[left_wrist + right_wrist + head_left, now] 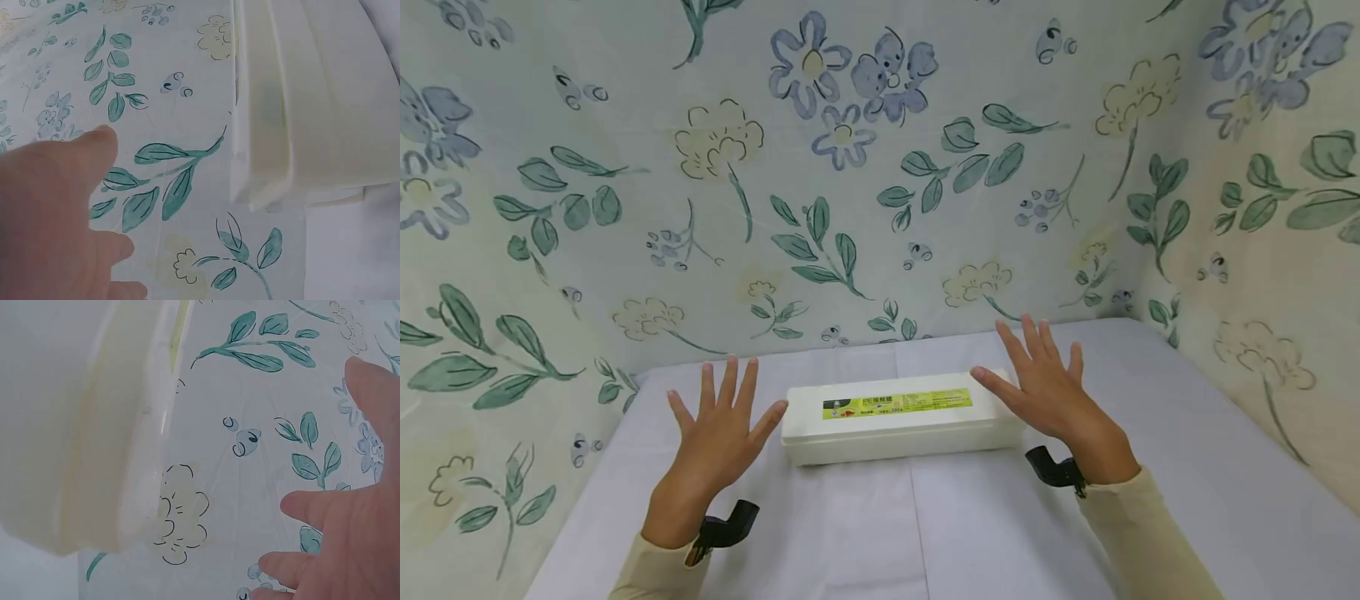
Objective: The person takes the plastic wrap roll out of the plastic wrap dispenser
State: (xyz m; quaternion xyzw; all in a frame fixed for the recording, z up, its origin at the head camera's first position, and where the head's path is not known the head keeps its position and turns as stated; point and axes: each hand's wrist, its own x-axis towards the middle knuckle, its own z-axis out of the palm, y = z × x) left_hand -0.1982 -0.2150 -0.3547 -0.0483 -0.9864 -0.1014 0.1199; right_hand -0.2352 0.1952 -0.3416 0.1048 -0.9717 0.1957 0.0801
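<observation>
A long white box [895,446] with a yellow-green printed label [898,403] lies on the table in the head view. To its left my left hand [718,437] is raised with fingers spread, the thumb near the box's left end. My right hand [1052,396] is spread out at the other end, its thumb overlapping the box's right corner in this view. Both hands hold nothing. The left wrist view shows the box's end [262,125] beside the left thumb and fingers [115,247]. In the right wrist view, the other end [94,437] stands apart from the right fingers [306,509].
A white cloth [850,533] with a fold line covers the table. Behind it and at both sides hangs fabric [865,275] printed with flowers and leaves. Each wrist carries a black camera mount, one on the left [730,525] and one on the right [1052,467].
</observation>
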